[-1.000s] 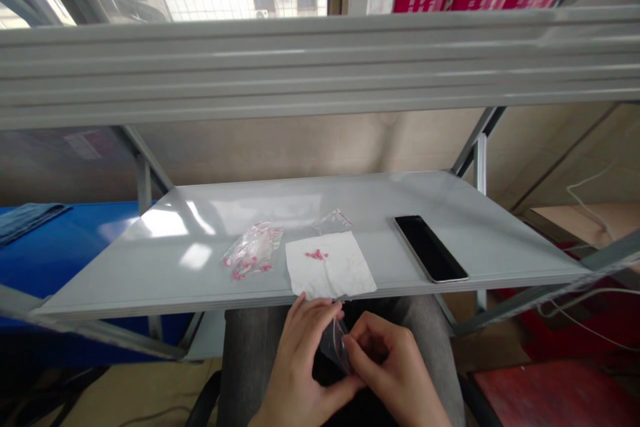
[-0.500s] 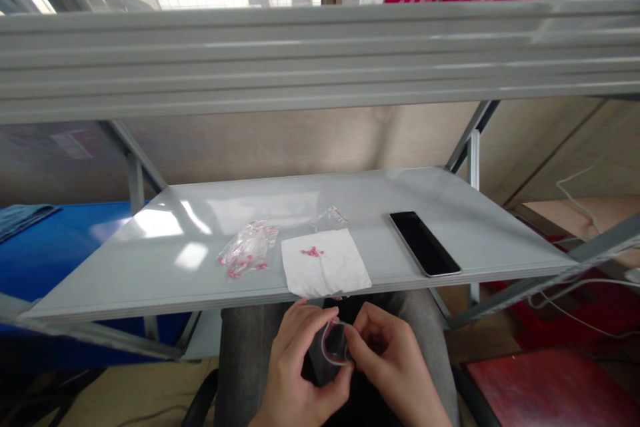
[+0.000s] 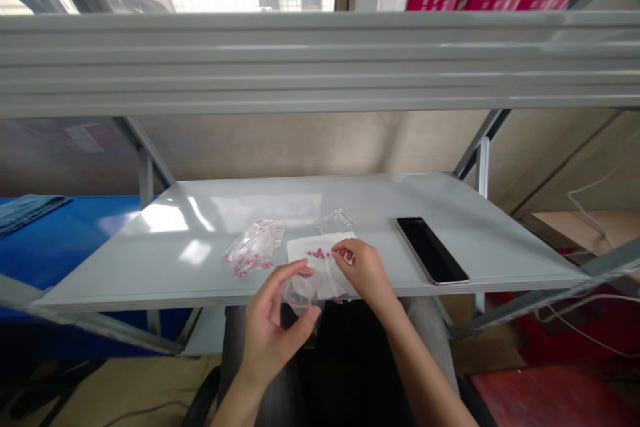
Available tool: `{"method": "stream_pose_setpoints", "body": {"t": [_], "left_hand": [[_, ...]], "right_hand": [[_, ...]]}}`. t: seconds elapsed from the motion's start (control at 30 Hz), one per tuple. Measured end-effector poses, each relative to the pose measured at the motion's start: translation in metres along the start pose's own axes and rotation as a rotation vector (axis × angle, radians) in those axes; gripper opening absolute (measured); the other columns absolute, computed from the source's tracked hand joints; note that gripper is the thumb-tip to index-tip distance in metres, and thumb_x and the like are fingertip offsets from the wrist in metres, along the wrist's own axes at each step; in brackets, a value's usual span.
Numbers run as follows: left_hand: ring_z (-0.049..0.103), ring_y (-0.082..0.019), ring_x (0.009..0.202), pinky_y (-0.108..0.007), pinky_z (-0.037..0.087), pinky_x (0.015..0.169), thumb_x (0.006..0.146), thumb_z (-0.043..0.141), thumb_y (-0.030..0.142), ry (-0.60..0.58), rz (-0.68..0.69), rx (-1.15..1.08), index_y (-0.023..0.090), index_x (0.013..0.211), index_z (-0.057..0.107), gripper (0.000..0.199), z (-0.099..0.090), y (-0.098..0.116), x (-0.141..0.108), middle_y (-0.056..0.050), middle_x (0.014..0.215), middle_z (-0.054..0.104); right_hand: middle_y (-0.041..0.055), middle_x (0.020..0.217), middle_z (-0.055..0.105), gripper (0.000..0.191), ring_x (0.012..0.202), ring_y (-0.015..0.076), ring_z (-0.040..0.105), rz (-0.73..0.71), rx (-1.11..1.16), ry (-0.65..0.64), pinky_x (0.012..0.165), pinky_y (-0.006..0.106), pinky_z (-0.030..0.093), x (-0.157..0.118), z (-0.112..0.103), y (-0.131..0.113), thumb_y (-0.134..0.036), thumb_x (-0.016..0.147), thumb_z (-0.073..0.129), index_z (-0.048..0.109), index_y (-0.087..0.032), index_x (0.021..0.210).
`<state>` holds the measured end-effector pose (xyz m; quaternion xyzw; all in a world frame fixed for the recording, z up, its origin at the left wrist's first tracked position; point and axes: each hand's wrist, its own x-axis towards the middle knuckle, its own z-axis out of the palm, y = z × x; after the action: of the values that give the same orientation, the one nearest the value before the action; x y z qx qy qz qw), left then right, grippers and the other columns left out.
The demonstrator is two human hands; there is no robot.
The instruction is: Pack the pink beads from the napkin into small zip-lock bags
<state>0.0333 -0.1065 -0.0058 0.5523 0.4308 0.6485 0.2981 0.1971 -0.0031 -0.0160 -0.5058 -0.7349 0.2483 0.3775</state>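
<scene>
The left hand (image 3: 277, 320) is seen gripping a clear zip bag (image 3: 301, 295) at its 2 o'clock, over the edge of a white tissue (image 3: 323, 287). Pink beads (image 3: 319, 253) are left at 10 o'clock of the right hand (image 3: 364, 271), its fingertips pinched closed.

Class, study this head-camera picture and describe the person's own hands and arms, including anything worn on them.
The left hand and right hand are bare, with no gloves, rings or watch in view. Both forearms are uncovered to the edge of the picture, with no sleeve showing.
</scene>
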Motion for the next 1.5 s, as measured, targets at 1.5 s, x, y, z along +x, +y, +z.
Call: {"method": "stream_pose_setpoints", "body": {"t": [1.5], "left_hand": [[0.069,-0.023,0.096,-0.036,0.055,0.093,0.08,0.074,0.029,-0.054,-0.152,-0.066,0.019,0.118,0.067,0.04,0.015,-0.057,-0.012,-0.009,0.1,0.073]], "right_hand": [[0.0019,0.065,0.069,0.01,0.063,0.0166,0.061,-0.04,-0.088,-0.075,0.062,0.026,0.042,0.02,0.016,0.009,-0.011,0.071,0.07,0.072,-0.019,0.066]]}}
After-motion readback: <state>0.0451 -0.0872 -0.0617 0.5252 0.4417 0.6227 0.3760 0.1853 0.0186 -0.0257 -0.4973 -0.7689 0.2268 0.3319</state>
